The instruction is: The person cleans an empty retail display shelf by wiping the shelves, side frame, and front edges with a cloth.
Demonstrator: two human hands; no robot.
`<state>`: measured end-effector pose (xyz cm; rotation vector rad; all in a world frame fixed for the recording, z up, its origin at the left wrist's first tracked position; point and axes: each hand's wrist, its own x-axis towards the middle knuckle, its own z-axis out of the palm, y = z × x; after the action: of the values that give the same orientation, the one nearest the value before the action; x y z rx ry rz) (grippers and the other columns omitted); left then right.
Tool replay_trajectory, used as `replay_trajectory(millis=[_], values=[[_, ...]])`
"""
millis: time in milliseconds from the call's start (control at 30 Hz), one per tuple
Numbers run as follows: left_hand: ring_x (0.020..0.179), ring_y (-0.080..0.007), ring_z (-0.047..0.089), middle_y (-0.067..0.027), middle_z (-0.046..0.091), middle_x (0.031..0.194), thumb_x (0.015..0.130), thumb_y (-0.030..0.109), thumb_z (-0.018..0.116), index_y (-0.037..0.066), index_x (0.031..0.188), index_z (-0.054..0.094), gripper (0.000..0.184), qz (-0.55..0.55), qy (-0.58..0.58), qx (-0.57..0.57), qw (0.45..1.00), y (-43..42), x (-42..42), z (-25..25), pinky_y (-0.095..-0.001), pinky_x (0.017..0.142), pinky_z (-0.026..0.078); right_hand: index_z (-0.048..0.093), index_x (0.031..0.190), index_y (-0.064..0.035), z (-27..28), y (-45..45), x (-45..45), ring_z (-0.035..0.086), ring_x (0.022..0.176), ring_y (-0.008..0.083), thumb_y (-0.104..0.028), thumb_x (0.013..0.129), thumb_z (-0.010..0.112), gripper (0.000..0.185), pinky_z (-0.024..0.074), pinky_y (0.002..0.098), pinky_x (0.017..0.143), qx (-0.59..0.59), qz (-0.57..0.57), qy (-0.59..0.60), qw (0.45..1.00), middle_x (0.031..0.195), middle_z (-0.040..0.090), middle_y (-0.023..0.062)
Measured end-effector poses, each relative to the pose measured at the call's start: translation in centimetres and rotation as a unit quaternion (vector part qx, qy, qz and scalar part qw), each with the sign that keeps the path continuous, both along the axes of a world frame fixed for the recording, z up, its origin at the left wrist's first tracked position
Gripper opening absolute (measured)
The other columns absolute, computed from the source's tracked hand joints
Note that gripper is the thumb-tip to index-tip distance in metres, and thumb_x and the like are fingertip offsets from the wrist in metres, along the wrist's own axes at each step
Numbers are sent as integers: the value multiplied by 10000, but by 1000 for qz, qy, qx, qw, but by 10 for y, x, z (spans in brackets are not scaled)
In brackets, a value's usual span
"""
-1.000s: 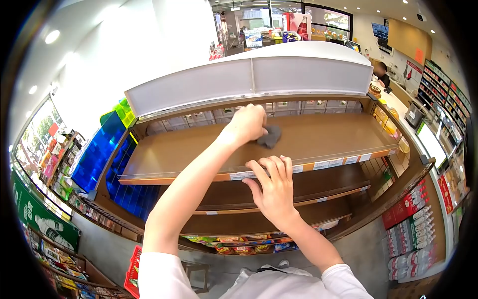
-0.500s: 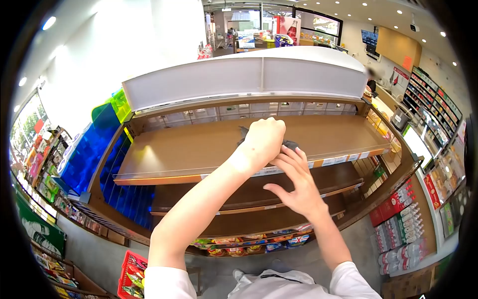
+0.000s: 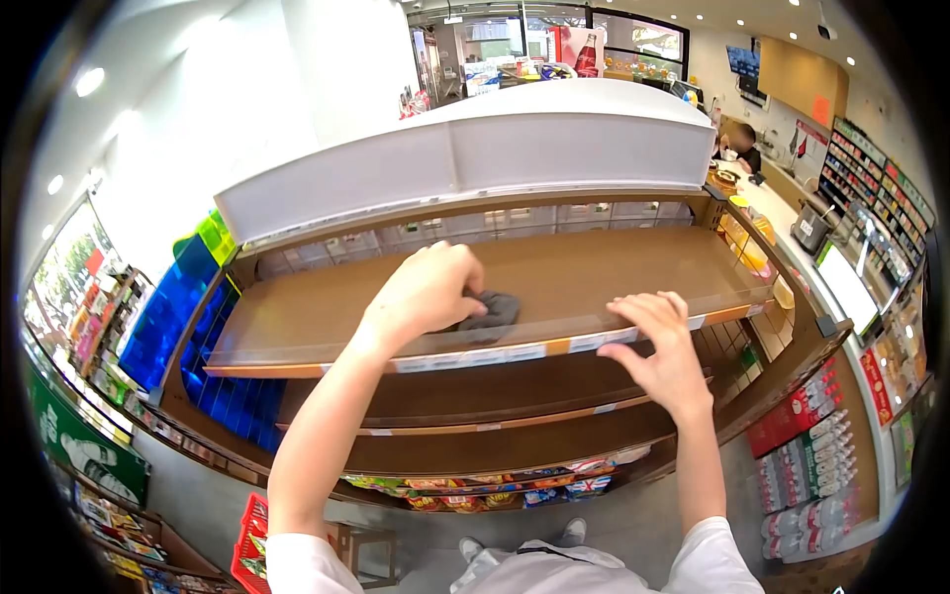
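On the brown top shelf (image 3: pixel 584 267) of a rack lies a crumpled dark grey cloth (image 3: pixel 501 315), close behind the clear front lip. My left hand (image 3: pixel 427 285) reaches over the shelf with curled fingers gripping the cloth's left side; part of the cloth is hidden by the hand. Farther right, my right hand (image 3: pixel 661 348) has its fingers spread and thumb apart, with nothing in it. Its fingertips are at the shelf's front edge, and whether they touch the lip I cannot tell. Price labels (image 3: pixel 470 358) run along that edge.
Lower brown shelves (image 3: pixel 435 401) sit beneath, with snack bags (image 3: pixel 495 498) at the bottom. A red basket (image 3: pixel 249 544) and a wooden stool (image 3: pixel 371 554) stand at lower left. Packed bottles (image 3: pixel 811 460) are stacked at right. Behind the counter is another person (image 3: pixel 747 148).
My left hand has moved left with the cloth. My right hand has drawn away from the cloth to the right, toward the front edge. The view has shifted slightly.
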<state>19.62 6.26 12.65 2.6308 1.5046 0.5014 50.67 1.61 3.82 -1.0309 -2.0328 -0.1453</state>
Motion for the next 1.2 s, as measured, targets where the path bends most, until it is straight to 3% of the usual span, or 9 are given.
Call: replay_trajectory(millis=[200,267,467,700,867,933,1000,1033,1200], values=[[857,-353,709,-164,754,872,796,141,836,-5,906,760,197,42,13,-64,997,-4,48,6,-408,793,552,708,1112,-81,-10,0,-9,630,1072,256,-247,758,864,421,376,478,1056,38,7,64,997,1091,701,62],[849,-358,708,-163,757,877,800,146,836,0,921,762,203,-3,11,-31,999,-14,63,7,-407,800,553,703,1093,-72,-12,0,-12,626,1059,254,-228,759,858,399,373,493,1042,38,26,85,995,1072,694,52],[873,-378,709,-183,755,898,809,146,831,-7,940,760,214,50,21,-47,997,-19,82,9,-419,821,555,698,1074,-61,-19,-1,-15,620,1054,257,-211,771,849,370,382,496,1027,58,16,102,993,1072,677,48],[938,-400,719,-221,751,957,809,113,824,-30,960,746,222,114,42,18,992,68,70,-12,-442,846,568,694,1064,-61,-21,0,-17,616,1048,264,-191,741,870,389,393,498,1024,68,14,115,991,1060,671,48],[919,-393,726,-227,750,915,797,102,827,-26,924,760,192,99,72,57,991,101,78,-16,-449,832,574,693,1052,-72,-21,0,-17,610,1047,265,-193,740,871,380,396,485,1023,77,6,111,991,1048,667,48],[913,-388,730,-220,753,908,793,109,830,-21,923,766,196,109,86,50,989,88,85,-7,-447,830,577,692,1049,-75,-21,0,-18,609,1049,265,-195,740,871,377,397,481,1023,78,1,112,991,1045,666,47],[912,-373,734,-204,758,909,781,127,838,-8,937,771,217,47,48,-32,997,69,85,1,-436,831,580,704,1035,-74,-21,1,-18,606,1025,250,-192,711,891,392,395,446,1002,78,-2,113,990,1025,684,23],[911,-361,737,-196,760,908,773,142,843,-2,942,774,232,-4,55,-18,998,56,89,4,-428,830,581,704,1035,-74,-21,1,-18,606,1025,250,-192,711,891,392,395,446,1002,79,-5,114,990,1025,684,23],[913,-375,730,-214,752,907,782,110,838,-22,938,763,217,-16,66,-65,996,5,117,19,-439,826,577,693,1037,-75,-19,-1,-18,605,1039,271,-196,754,862,351,394,482,1029,70,1,116,991,1033,661,48]])
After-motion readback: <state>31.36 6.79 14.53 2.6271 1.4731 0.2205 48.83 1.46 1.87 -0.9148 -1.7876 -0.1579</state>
